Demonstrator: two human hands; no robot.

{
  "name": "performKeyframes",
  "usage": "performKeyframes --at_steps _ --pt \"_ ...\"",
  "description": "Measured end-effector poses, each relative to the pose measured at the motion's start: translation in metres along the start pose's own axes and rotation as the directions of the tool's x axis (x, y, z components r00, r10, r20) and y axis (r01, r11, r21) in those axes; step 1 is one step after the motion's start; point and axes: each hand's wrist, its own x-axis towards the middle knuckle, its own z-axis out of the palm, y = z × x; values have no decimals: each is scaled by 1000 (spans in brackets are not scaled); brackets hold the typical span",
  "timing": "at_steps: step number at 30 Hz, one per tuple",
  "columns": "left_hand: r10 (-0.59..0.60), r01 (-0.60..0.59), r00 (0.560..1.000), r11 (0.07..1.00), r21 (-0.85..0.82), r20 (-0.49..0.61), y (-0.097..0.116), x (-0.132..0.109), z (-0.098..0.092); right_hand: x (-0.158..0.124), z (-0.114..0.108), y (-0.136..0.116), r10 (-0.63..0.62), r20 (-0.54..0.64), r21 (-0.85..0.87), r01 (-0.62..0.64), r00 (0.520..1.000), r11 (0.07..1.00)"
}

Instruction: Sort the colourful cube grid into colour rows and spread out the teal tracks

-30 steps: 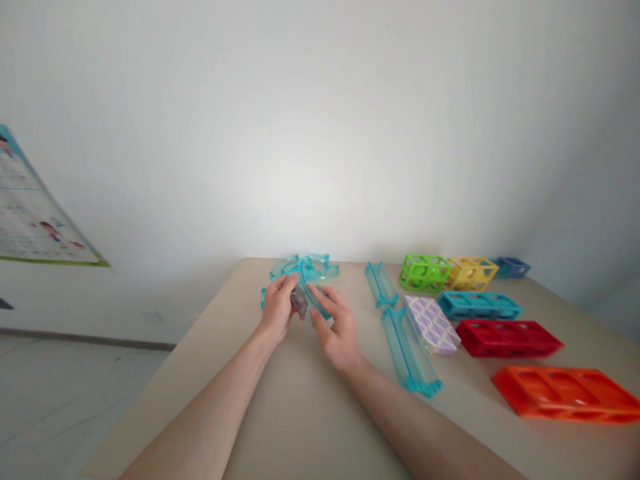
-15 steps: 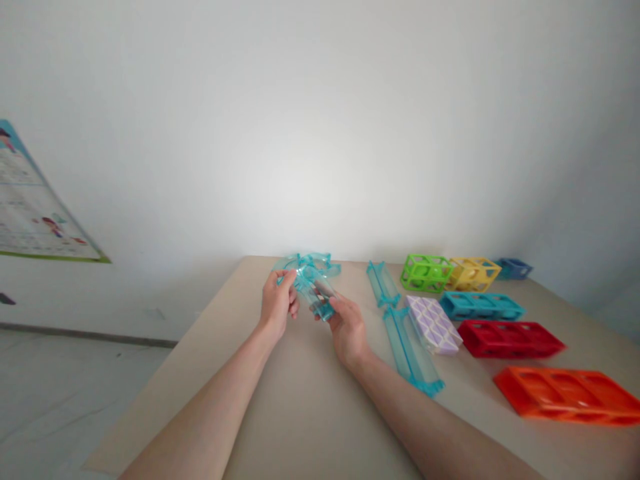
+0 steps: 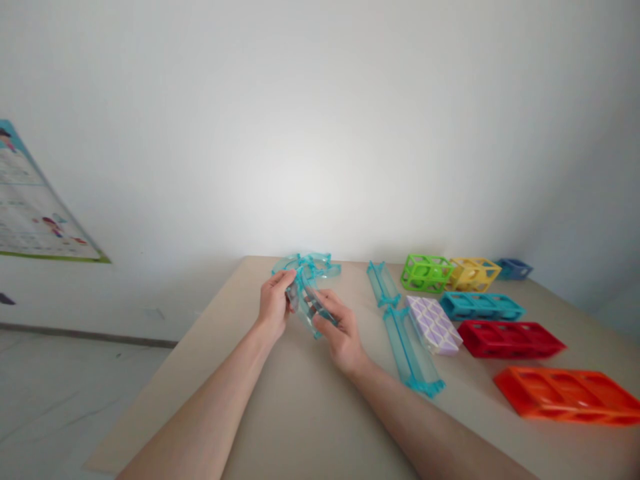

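Above the table, both hands hold a translucent teal plastic track piece [image 3: 303,308]. My left hand [image 3: 273,299] pinches its upper left end between thumb and fingers. My right hand [image 3: 342,329] is closed on its lower right side, with the thumb lying along the near edge. The fingers partly hide the piece. Behind it, several curved teal track pieces [image 3: 324,269] lie together at the table's back edge. To the right of my right hand lie two straight teal track pieces, a far one [image 3: 383,285] and a near one [image 3: 411,352].
On the right of the table [image 3: 310,413] stand a green block frame [image 3: 426,273], a yellow one [image 3: 474,274], a dark blue one [image 3: 515,269], a teal one [image 3: 483,306], a red one [image 3: 511,339] and an orange one [image 3: 570,395]. A purple-and-white patterned box [image 3: 434,324] lies beside them.
The held track piece has turned in my hands, its lower end swinging toward me. My right hand has shifted slightly down and regripped, thumb now nearer the low end. The left hand barely moved.
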Motion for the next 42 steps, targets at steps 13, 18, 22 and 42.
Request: performKeyframes --at_steps 13,18,22,42 --pt "-32 32 998 999 -9 51 -3 -6 5 -8 10 -14 -251 -132 -732 77 959 677" --pt "-61 36 980 990 136 187 -9 -15 10 -10 16 -27 -254 22 -740 187 967 646" --pt "-47 -27 979 936 350 199 -18 -14 9 -5 18 -17 -74 -82 -796 -21 994 605" --pt "-231 -87 913 692 717 335 -32 -8 0 6 4 8 203 -366 -894 -404 908 194"
